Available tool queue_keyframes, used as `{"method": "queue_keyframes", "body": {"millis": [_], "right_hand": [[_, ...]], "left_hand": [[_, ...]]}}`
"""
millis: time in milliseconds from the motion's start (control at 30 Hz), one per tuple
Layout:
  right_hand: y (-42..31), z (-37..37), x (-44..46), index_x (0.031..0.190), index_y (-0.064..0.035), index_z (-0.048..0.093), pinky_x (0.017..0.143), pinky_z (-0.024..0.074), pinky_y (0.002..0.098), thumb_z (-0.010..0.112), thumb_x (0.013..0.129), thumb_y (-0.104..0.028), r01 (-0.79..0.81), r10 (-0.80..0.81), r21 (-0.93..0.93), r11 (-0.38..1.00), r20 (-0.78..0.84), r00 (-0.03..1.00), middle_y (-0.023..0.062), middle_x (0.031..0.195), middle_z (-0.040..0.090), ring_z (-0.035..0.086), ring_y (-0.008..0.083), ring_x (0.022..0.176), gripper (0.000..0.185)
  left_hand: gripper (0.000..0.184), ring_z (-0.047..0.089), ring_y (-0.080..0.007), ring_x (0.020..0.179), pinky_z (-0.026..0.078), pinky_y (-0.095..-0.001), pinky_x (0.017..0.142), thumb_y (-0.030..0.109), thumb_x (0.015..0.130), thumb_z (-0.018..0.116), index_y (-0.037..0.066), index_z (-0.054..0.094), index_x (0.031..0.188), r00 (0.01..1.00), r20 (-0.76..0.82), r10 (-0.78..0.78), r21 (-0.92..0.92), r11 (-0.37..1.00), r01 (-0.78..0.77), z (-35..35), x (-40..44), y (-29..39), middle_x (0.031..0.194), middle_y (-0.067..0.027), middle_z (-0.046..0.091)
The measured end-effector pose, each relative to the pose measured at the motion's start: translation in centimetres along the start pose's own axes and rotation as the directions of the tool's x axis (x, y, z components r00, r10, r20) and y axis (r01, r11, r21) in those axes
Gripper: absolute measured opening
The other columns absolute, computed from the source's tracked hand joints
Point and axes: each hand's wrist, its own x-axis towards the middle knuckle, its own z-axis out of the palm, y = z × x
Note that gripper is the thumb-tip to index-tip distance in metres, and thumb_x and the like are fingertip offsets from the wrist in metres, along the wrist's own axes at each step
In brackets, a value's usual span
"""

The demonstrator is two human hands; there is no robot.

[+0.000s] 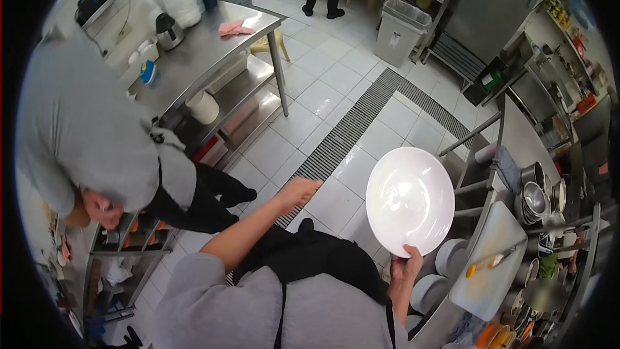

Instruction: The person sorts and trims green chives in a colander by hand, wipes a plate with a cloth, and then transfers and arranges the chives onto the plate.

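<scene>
Head camera: at far left a co-worker in a grey shirt [97, 123] stands by a steel table [205, 45], one hand [102, 210] held low in front, and a pink cloth [234, 28] lies near the table's far end. Next comes the wearer's left hand [299, 194], out over the tiled floor and apart from the dish; its fingers look curled in and pressed together, and I cannot tell whether anything small is pinched inside. Right of it is the white bowl [411, 201], in the air between the floor drain [378, 106] and the counter side. Its hollow faces up toward the camera, with no food visible in it. The outline reads as an oval — long axis running away from the wearer, near end at the grip — though the lens may stretch a round rim. The right hand [405, 264] pinches that near rim, thumb over the inner edge, the other fingers beneath and partly hidden. Judged from this, the pick-up is done and the bowl is in mid-carry — setting it down is not yet done. Farther right are stacked dishes [428, 292] below the counter, then a cutting board [484, 294] and metal bowls [535, 197].
</scene>
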Motion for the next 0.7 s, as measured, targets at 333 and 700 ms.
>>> {"method": "queue_keyframes", "body": {"millis": [333,700], "right_hand": [[-4.1,9.3,16.9,0.125,0.0023,0.039,0.073,0.0547,0.0449,0.053,0.063,0.001,0.123,-0.126,-0.038,0.992,-0.064,0.990,0.0169,0.113,0.052,0.059,0.0332,0.096,0.064],[-12.1,24.1,42.4,0.130,0.0003,0.032,0.067,0.0544,0.0482,0.049,0.061,0.002,-0.014,0.016,-0.088,0.996,0.014,1.000,0.0189,0.114,0.049,0.055,0.0371,0.096,0.070]], "left_hand": [[0.046,0.016,-0.0040,0.040,0.012,-0.0213,0.036,0.032,0.095,0.044,0.019,0.025,0.055,1.000,0.014,0.019,-0.091,0.996,-0.017,-2.9,23.3,12.8,0.049,0.0085,0.021],[0.051,0.019,-0.0053,0.037,0.012,-0.0234,0.037,0.038,0.093,0.044,0.017,0.028,0.050,0.941,-0.199,0.273,-0.101,0.950,-0.297,-5.7,48.3,32.1,0.044,0.0055,0.024]]}}
